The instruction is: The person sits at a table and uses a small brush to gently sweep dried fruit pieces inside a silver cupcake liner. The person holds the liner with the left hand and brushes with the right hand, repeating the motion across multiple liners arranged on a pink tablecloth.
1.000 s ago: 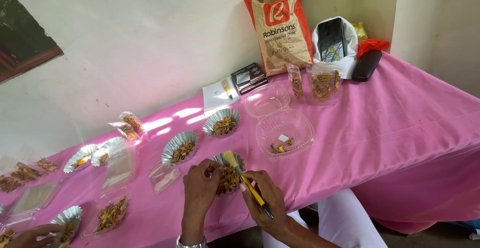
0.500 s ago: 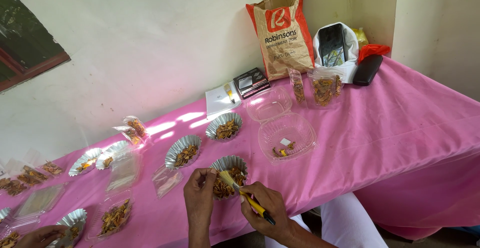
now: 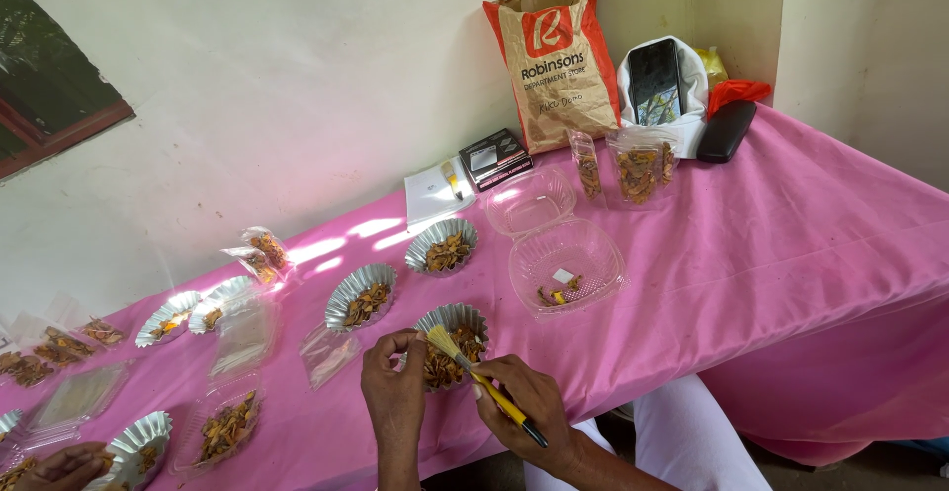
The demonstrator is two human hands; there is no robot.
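My right hand (image 3: 529,412) grips a small yellow-handled brush (image 3: 476,373), its pale bristles resting over a fluted foil cup (image 3: 453,318) filled with brown dried pieces. My left hand (image 3: 393,394) holds that cup by its left rim at the near edge of the pink-covered table (image 3: 791,244). Two more foil cups of the same pieces, one (image 3: 361,295) to the left and one (image 3: 441,246) behind, stand close by.
An open clear clamshell box (image 3: 563,254) lies right of the cups. At the back stand a paper bag (image 3: 556,56), a small scale (image 3: 496,158), a notepad (image 3: 435,192), clear packets (image 3: 638,167) and a phone (image 3: 654,81). More cups and packets trail left; another person's hand (image 3: 59,466) shows bottom left.
The view has shifted slightly. My hands have stayed at the near foil cup, with the brush tip moving a little over its contents.
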